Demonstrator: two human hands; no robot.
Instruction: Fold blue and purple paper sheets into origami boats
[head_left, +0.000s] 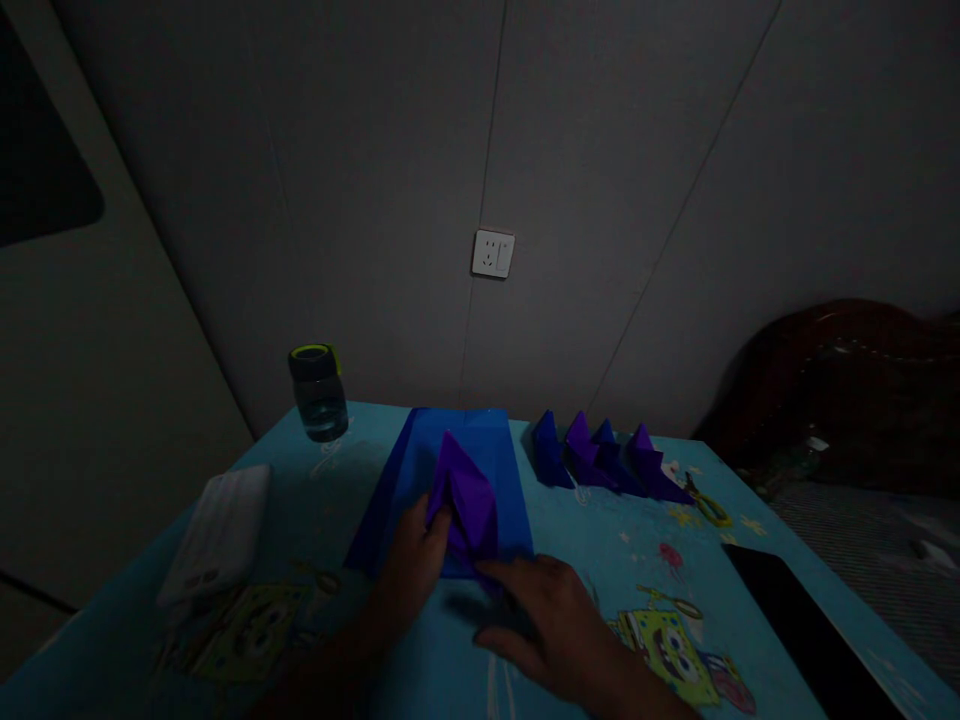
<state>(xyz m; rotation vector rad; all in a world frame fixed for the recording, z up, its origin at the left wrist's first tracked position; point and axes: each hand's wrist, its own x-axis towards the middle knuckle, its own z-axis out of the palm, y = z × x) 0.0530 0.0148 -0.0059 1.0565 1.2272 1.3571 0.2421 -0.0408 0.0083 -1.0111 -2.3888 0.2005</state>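
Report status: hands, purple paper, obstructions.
Left grip holding folded purple paper, point up. Right grip at its lower end. Blue sheet behind it in view; nothing visibly blocking.

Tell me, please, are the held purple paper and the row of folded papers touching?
Apart. The head view plainly shows parts of the blue sheet and tablecloth between the purple paper and the row.
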